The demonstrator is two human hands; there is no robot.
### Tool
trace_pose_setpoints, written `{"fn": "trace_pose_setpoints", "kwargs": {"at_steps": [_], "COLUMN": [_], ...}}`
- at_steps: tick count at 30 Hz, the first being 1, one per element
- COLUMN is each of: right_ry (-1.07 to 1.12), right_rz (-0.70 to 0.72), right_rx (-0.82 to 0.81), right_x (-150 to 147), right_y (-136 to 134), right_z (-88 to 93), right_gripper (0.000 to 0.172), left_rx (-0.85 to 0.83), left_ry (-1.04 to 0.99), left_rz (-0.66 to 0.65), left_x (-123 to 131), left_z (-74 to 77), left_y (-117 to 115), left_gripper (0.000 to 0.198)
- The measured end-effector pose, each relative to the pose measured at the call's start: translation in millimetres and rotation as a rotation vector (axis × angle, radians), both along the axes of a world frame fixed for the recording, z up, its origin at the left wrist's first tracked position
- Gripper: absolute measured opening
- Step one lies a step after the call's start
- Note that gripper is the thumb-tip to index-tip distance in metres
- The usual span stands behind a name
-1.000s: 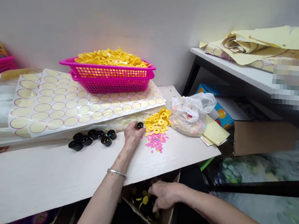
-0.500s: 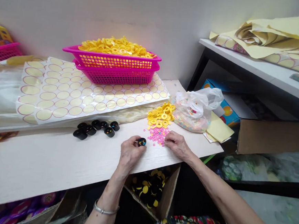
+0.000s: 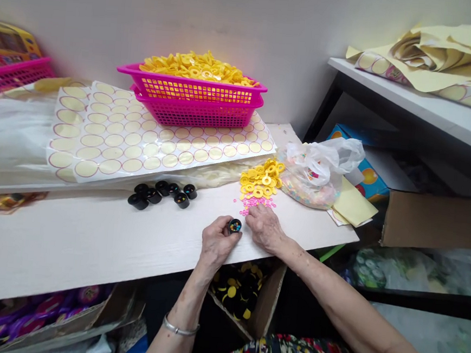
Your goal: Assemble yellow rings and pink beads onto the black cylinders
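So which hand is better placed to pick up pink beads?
Likely the right hand: its fingers are at the pink beads, though whether they grip any is hidden. The left hand is taken up holding a black cup.

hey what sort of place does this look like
Probably a small assembly or packing workshop: a cluster of black cups, a pink basket heaped with yellow rings, and an open carton of black and yellow pieces.

No lettering can be read, the print on the yellow windowed box [image 3: 10, 45] and shiny purple packages [image 3: 49, 306] being too blurred.
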State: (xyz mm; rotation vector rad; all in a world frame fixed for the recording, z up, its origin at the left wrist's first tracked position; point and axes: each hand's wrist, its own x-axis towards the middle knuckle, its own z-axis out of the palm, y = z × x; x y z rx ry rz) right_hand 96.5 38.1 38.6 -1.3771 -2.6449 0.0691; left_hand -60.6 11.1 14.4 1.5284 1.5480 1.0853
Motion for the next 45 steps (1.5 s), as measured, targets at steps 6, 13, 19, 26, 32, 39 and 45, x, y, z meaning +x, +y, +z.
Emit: {"fn": "trace_pose_setpoints", "kwargs": {"at_steps": [6,13,19,26,32,39,45], "right_ry": [0.048,0.068,0.267,0.347,0.559,0.414,0.198], "right_rz": [-0.199,-0.425,-0.453,-0.338,-0.157,0.05,0.104], "right_rx": [-0.136,-0.364,-0.381,-0.196,-0.067,-0.074,-0.105], "right_x": [23,63,68,65,26,-16,-20], "right_y": [-19,-19,-16,-32,-24,-2,0], "right_z": [9.3,8.3,6.6,-5.3,8.8,15.6,24.5], "right_gripper": [0.015,0.018,0.017,0.01,0.011,0.014,0.018], "left_rx": [0.012,0.011,0.002,0.035,0.014,0.074,0.085], "left_ry": [-0.017,-0.001,0.001,-0.02,-0.041,-0.031,-0.033], "left_rz": [-0.007,0.0,0.003,-0.022,-0.041,-0.085,-0.09], "left_x": [0,-1,1,0,1,2,1], "left_z": [0.2,-1.8,0.6,2.0,-2.6,-1.2,-4.2], "left_y": [-2,-1,-1,-2,-2,-4,-3], "left_gripper": [0.024,0.027,0.027,0.026,0.023,0.015,0.021]}}
